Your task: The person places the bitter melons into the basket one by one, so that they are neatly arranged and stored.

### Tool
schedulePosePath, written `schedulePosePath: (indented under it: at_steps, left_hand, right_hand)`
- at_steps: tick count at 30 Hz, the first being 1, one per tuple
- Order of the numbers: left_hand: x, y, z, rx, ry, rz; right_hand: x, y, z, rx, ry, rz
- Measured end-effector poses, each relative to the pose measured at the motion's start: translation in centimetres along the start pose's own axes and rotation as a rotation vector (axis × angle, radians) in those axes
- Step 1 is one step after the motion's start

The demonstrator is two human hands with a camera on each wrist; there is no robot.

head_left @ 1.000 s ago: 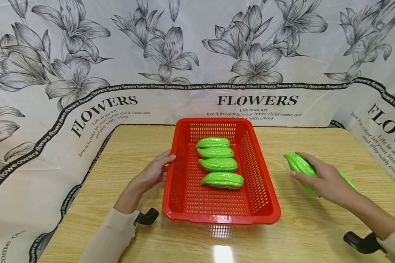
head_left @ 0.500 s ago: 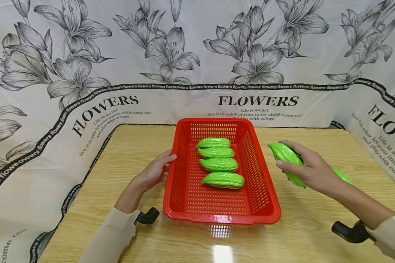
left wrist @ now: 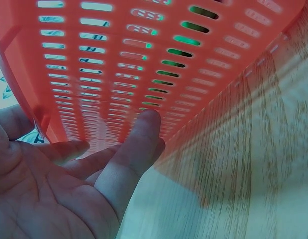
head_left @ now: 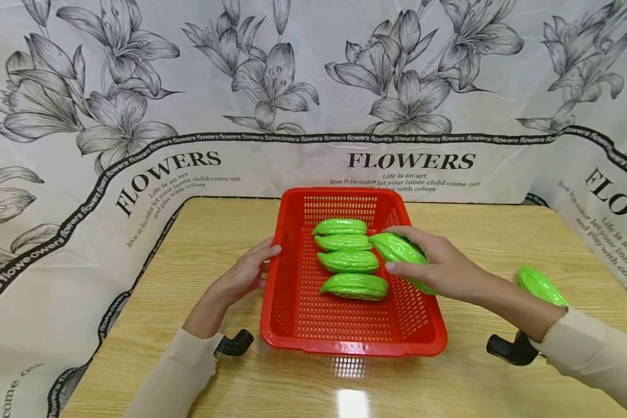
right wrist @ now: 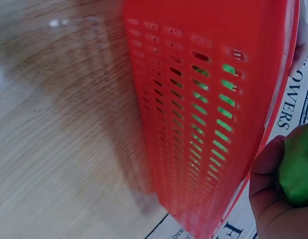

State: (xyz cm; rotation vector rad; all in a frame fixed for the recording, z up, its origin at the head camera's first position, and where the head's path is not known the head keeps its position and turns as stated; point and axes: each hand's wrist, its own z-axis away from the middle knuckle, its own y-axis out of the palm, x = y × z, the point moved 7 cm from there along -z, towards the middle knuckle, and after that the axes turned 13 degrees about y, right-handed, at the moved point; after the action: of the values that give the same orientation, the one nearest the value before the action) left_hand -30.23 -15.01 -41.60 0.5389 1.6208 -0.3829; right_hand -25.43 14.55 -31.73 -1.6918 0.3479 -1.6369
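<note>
A red plastic basket (head_left: 352,347) with slotted walls stands mid-table. Several glossy, ridged green bitter melons (head_left: 354,286) lie in it in a row, one behind another. My left hand (head_left: 247,271) grips the basket's left side, thumb at the rim; in the left wrist view its fingers (left wrist: 139,137) lie against the outer wall. With my right hand (head_left: 446,266) I hold another bitter melon (head_left: 397,248) over the basket's right rim, its pointed tip toward the row. The right wrist view shows that melon (right wrist: 299,167) at the right edge, above the rim, partly cut off.
One more bitter melon (head_left: 540,285) lies on the wooden table (head_left: 480,383) at the right, partly covered by my right forearm. A white cloth (head_left: 292,168) with printed flowers hangs behind and beside the table.
My right hand has carried its bitter melon leftward from over the table to over the basket's right side. The left hand and basket have stayed put.
</note>
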Motion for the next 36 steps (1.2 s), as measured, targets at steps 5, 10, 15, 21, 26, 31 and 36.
schedulePosePath:
  at_steps: [5,10,15,21,26,31,36]
  left_hand:
    - [-0.1,0.1,-0.1,0.002,-0.001,-0.002]
    - [-0.3,0.1,-0.1,0.004,0.003,-0.007]
    - [-0.4,0.1,-0.1,0.007,0.004,-0.006]
    - [-0.6,0.2,-0.1,0.012,0.005,-0.002]
    - [-0.6,0.3,-0.1,0.009,0.005,0.0]
    - [-0.4,0.3,-0.1,0.006,-0.004,-0.005]
    - [-0.2,0.2,-0.2,-0.001,-0.011,-0.009]
  right_hand:
    - [1.4,1.0,-0.6,0.076,-0.026,0.054]
    - [1.7,2.5,-1.1,0.201,-0.012,0.089]
    - [2.1,3.7,-1.6,0.288,-0.009,0.173]
    - [2.3,4.6,-2.1,0.364,0.015,0.248]
    - [2.0,5.5,-2.5,0.407,0.001,0.322]
    - [1.2,6.6,-2.9,0.431,0.017,0.352]
    - [0.8,6.9,-3.3,0.427,0.055,0.346]
